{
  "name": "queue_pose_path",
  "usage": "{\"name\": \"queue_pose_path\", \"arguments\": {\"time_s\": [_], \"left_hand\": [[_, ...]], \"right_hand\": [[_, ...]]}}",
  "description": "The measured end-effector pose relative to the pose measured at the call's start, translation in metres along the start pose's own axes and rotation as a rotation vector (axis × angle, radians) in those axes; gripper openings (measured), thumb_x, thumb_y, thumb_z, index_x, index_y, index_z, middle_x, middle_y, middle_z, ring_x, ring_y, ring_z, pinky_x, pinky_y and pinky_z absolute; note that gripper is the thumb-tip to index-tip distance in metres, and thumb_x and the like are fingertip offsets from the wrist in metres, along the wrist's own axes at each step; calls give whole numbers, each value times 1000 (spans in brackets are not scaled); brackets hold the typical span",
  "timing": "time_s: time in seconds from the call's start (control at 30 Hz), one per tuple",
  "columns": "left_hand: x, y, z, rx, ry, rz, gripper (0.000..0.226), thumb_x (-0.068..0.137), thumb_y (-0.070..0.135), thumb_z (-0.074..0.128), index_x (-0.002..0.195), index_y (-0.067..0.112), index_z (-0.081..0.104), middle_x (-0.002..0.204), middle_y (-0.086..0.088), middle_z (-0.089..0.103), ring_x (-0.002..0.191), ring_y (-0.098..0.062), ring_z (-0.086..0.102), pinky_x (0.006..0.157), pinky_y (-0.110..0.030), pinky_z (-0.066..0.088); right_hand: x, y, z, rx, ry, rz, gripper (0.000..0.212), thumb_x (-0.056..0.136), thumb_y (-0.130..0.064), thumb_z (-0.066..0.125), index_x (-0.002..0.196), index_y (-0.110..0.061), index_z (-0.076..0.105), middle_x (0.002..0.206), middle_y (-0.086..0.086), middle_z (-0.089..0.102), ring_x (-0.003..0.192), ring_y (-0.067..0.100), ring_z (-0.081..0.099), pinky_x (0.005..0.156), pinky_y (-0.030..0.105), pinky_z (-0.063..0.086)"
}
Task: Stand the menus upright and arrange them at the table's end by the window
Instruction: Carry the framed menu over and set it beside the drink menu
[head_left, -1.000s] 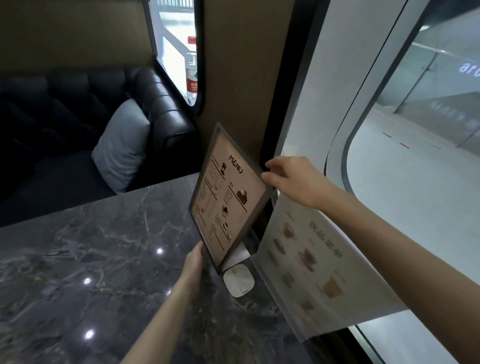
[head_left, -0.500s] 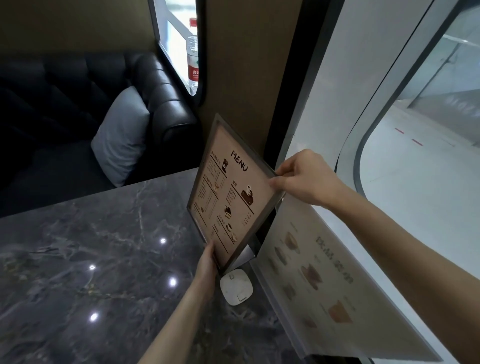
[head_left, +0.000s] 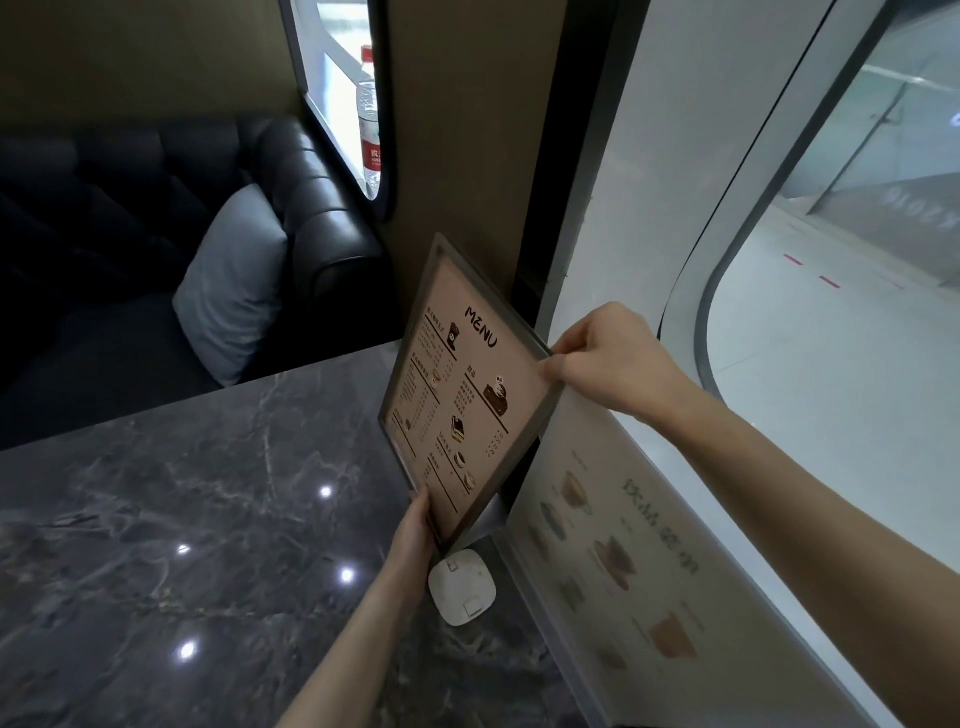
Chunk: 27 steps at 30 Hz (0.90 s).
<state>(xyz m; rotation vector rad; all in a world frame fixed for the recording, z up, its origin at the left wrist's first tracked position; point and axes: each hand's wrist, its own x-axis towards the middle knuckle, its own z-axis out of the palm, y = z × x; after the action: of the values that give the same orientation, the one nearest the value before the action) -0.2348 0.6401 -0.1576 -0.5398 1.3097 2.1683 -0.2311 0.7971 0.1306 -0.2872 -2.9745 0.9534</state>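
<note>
Gripping the framed menu at opposite corners, both hands are seen closed on its dark border: the left hand is pinched on the lower corner, the right hand on the upper right corner. The menu is held tilted, almost on edge, its printed face with the word "MENU" turned toward the camera; whether its lowest corner touches the counter cannot be told. It is held at the counter's far end, close to the wall and the window.

A second menu, a pale sheet printed with cups and bowls, is stood on its long edge just beside the framed one, leaned against the window side of the counter. A small white square device lies flat on the dark marble surface, directly below the framed menu's lowest corner and beside the left wrist.

Farther off, a black sofa with a grey cushion is set beyond the counter. A water bottle with a red cap and label is stood upright in a narrow window opening above the sofa; what it holds cannot be told.
</note>
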Motion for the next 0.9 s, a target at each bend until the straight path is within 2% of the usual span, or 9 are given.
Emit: {"name": "queue_pose_path", "arguments": {"time_s": [0.1,0.17,0.3,0.4,0.5,0.63,0.73,0.8,0.9], "left_hand": [[3,-1,1,8,-10,-2,50,99,36,29,143,13,32,141,-8,48,123,-20,49,90,-28,44],[3,-1,4,11,-6,-20,52,98,38,30,145,15,29,142,-6,47,124,-19,48,96,-30,40],[8,-2,2,49,53,-57,64,92,49,37,147,22,22,145,-3,44,128,-17,45,106,-33,36],[2,3,9,39,31,-60,81,81,55,46,148,20,20,145,1,42,133,-17,40,113,-36,29],[-3,7,17,117,92,-48,61,94,44,38,141,4,32,129,-7,50,131,-26,43,109,-37,36],[1,9,12,168,50,-126,72,88,54,40,148,23,16,152,-3,33,138,-21,33,116,-40,25],[-18,20,20,245,30,-107,56,96,42,34,146,17,25,146,-4,39,136,-22,36,115,-37,27],[-31,25,24,288,32,-54,48,98,38,31,140,14,36,140,-6,47,131,-24,42,111,-35,32],[-56,27,31,642,224,144,42,98,30,32,126,8,53,129,-10,57,117,-28,53,97,-33,41]], "right_hand": [[1,3,-1,8,14,14,16,79,-7,62,84,4,72,94,21,72,88,31,65,73,42,57],[1,5,-1,20,7,19,17,80,-7,61,84,4,72,92,19,72,80,27,63,60,32,53],[2,7,-1,21,26,23,18,79,-8,61,83,6,71,93,26,71,84,33,65,57,32,47],[2,8,-1,9,44,30,19,78,-7,61,83,9,70,95,29,69,92,38,63,66,44,55],[1,7,-2,11,50,36,18,78,-7,60,83,7,71,93,28,70,91,37,64,69,43,56],[-1,7,-3,35,39,47,17,81,-8,60,85,2,73,90,19,73,86,28,65,73,39,56],[-4,7,-4,38,30,30,18,82,-11,60,87,3,72,92,18,72,86,29,65,75,40,56],[-6,6,-5,33,-4,21,21,86,-16,59,91,1,71,93,15,71,77,22,61,65,31,53],[-14,1,-10,30,-71,13,36,89,-33,54,98,-1,68,93,12,68,76,17,59,67,31,52]]}}
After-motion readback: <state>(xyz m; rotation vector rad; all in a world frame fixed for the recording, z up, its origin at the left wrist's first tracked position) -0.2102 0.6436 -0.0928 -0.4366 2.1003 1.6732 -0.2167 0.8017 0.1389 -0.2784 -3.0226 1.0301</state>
